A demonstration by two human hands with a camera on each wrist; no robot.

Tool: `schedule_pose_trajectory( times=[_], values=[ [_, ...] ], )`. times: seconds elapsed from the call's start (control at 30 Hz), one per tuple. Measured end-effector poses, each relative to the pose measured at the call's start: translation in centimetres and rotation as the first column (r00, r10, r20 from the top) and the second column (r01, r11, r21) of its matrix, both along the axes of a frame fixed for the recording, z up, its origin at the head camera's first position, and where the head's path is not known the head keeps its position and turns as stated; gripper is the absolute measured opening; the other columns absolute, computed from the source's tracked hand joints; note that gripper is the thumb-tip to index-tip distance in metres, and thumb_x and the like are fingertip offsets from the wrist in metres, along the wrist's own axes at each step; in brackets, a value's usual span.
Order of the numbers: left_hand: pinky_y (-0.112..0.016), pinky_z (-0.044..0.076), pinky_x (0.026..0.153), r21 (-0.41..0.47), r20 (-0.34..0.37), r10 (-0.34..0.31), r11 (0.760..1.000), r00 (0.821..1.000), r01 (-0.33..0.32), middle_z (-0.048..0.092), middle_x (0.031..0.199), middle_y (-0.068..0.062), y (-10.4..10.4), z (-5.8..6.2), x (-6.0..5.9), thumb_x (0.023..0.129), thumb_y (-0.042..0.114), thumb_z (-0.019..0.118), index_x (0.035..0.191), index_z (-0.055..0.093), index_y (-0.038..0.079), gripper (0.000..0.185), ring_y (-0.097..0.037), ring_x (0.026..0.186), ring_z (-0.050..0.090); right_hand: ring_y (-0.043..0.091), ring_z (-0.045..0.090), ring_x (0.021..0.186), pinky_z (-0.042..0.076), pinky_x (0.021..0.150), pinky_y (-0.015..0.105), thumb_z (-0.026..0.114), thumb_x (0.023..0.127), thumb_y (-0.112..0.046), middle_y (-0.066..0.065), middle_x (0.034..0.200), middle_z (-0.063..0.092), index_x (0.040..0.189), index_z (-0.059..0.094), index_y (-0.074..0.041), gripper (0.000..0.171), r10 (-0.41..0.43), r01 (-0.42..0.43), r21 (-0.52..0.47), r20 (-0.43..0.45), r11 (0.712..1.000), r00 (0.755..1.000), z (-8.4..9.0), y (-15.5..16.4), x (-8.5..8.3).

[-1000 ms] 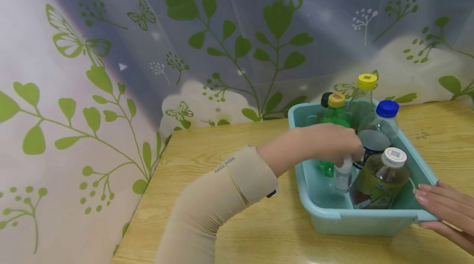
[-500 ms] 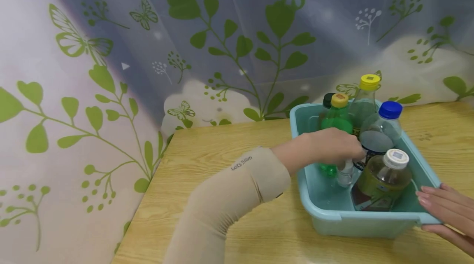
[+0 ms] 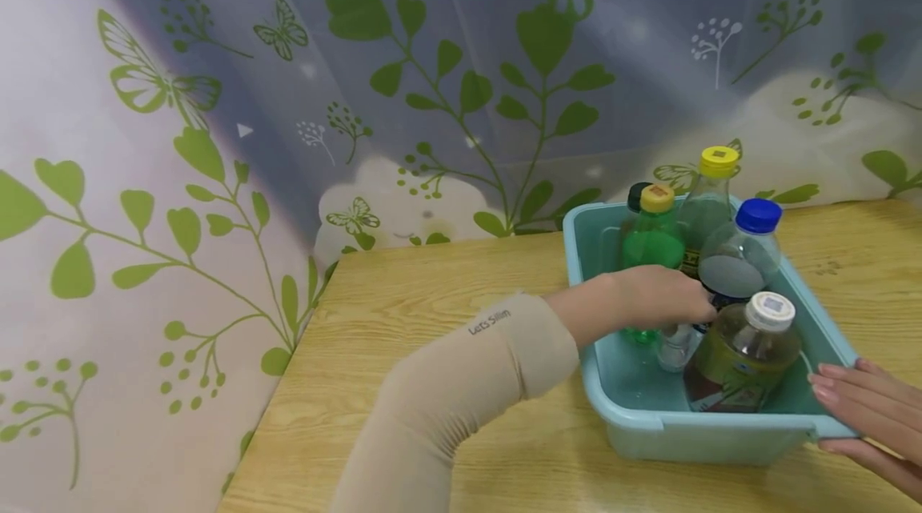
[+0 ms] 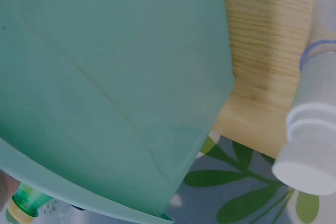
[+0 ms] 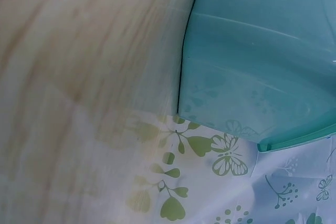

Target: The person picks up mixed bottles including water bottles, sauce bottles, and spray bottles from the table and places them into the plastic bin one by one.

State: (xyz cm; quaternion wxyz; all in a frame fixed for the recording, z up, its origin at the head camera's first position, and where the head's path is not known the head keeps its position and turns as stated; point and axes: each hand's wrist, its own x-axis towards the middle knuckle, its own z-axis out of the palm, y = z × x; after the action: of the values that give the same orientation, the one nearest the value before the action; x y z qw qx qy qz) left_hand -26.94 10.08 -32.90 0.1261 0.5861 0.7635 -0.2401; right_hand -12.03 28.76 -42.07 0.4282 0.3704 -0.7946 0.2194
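Note:
My left hand (image 3: 687, 309), in a beige sleeve, reaches into a teal tub (image 3: 691, 437) and grips the top of a small clear bottle (image 3: 677, 346) that stands low inside it. The left wrist view shows that bottle's white cap (image 4: 310, 148) beside the tub wall (image 4: 105, 77). My right hand (image 3: 857, 409) rests with straight fingers on the tub's front right corner. Around the small bottle stand a green bottle with a yellow cap (image 3: 654, 234), a blue-capped bottle (image 3: 749, 245) and a white-capped bottle of olive liquid (image 3: 742, 357).
A clear bottle with a yellow cap (image 3: 709, 193) and a black-capped bottle (image 3: 637, 194) stand at the tub's back. The tub sits on a wooden table (image 3: 432, 289), and a leaf-patterned curtain (image 3: 360, 97) hangs behind and to the left. In the right wrist view the tub's outer wall (image 5: 262, 61) meets the table (image 5: 79, 51).
My left hand has sunk a little lower into the tub with the small clear bottle. The right hand stays on the tub's corner.

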Motion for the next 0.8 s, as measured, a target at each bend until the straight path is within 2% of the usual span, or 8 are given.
schedule_pose_trajectory(
  times=[0.13,0.23,0.4,0.5,0.63,0.73,0.8],
  values=[
    [-0.014,0.042,0.081,0.009,-0.003,0.004,1.000,1.000,-0.004,0.058,0.125,0.009,-0.2,-0.1,-0.1,0.097,0.018,0.054,0.129,0.055,0.024,0.033,-0.003,0.102,0.052,-0.002,0.042,0.129,0.027,0.111,0.021,0.048,0.096,-0.045,-0.015,0.137,0.046,0.131,0.050,-0.019,0.044,0.005,-0.005,-0.002,-0.015,1.000,1.000,0.0,0.0,0.0],
    [-0.013,0.043,0.082,0.015,-0.042,-0.028,0.999,0.999,0.029,0.057,0.126,0.008,-0.4,0.1,0.1,0.099,0.018,0.051,0.132,0.053,0.023,0.034,-0.004,0.105,0.054,-0.001,0.042,0.129,0.027,0.111,0.021,0.048,0.096,-0.044,-0.014,0.137,0.046,0.130,0.052,-0.018,0.044,0.006,-0.006,-0.002,-0.014,1.000,1.000,0.0,0.0,0.0],
    [-0.013,0.042,0.078,0.048,-0.098,-0.062,0.997,0.993,0.067,0.057,0.118,0.008,-0.8,0.7,0.5,0.102,0.016,0.043,0.132,0.053,0.023,0.032,-0.003,0.092,0.051,-0.004,0.041,0.128,0.027,0.110,0.019,0.047,0.096,-0.046,-0.017,0.137,0.045,0.131,0.051,-0.020,0.044,-0.027,0.026,0.010,0.020,1.000,0.999,0.2,0.1,0.3],
    [-0.014,0.041,0.074,0.044,-0.118,-0.078,0.996,0.990,0.083,0.057,0.118,0.008,-1.2,1.0,0.7,0.102,0.015,0.041,0.132,0.053,0.023,0.032,-0.003,0.085,0.047,-0.003,0.042,0.128,0.027,0.110,0.019,0.048,0.096,-0.045,-0.016,0.137,0.046,0.128,0.056,-0.015,0.045,-0.014,0.014,0.001,0.018,1.000,1.000,0.2,0.0,0.2],
    [-0.016,0.035,0.065,0.024,-0.159,-0.118,0.992,0.980,0.124,0.057,0.122,0.009,-2.1,1.5,1.2,0.103,0.015,0.039,0.132,0.053,0.023,0.033,-0.004,0.077,0.043,0.000,0.044,0.128,0.029,0.109,0.020,0.050,0.095,-0.043,-0.012,0.135,0.049,0.118,0.065,-0.003,0.048,0.026,-0.026,-0.013,0.002,1.000,1.000,0.1,0.0,0.0],
    [-0.016,0.039,0.064,0.045,-0.183,-0.142,0.987,0.973,0.153,0.056,0.128,0.009,-3.2,2.2,1.5,0.103,0.015,0.039,0.135,0.051,0.022,0.035,-0.003,0.078,0.050,0.002,0.046,0.127,0.030,0.109,0.020,0.053,0.094,-0.041,-0.008,0.133,0.052,0.113,0.067,0.003,0.049,0.067,-0.067,-0.034,-0.024,0.997,0.997,0.0,0.0,-0.3],
    [-0.016,0.042,0.064,0.080,-0.214,-0.164,0.979,0.963,0.185,0.058,0.126,0.008,-4.1,2.8,1.8,0.103,0.016,0.039,0.134,0.051,0.021,0.034,-0.003,0.080,0.055,0.003,0.047,0.127,0.030,0.109,0.020,0.053,0.094,-0.040,-0.007,0.132,0.052,0.113,0.067,0.002,0.049,0.070,-0.071,-0.039,-0.032,0.997,0.997,0.0,0.0,-0.3]
  ],
)
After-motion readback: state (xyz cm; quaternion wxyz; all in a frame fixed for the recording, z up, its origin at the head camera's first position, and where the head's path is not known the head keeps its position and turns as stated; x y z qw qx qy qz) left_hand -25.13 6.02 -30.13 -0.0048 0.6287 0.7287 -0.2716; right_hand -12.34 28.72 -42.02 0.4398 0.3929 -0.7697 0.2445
